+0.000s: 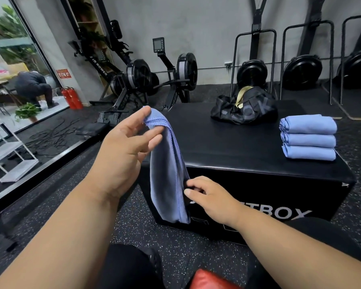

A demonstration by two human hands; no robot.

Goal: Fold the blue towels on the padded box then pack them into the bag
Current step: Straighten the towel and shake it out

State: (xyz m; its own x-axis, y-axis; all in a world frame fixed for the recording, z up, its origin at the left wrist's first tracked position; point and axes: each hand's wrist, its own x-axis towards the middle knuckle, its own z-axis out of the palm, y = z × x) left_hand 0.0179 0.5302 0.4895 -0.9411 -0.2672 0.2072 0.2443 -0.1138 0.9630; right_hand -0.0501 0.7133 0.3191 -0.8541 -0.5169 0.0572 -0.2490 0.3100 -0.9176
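Three folded blue cloth towels [308,137] lay stacked beside the black fabric bag [244,107] on the black padded box [227,147]; a fourth hanging blue towel [167,174], unfolded, was pinched by the left hand [123,147] and right hand [208,197]; nothing packed.

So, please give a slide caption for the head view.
Both hands, left hand and right hand, hold a hanging blue cloth towel.

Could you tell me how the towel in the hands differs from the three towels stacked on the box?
The held towel hangs loose and unfolded, pinched by the left hand and right hand; the stacked towels are folded flat. The held towel dangles off the padded box; the stack rests on it. Both are blue.
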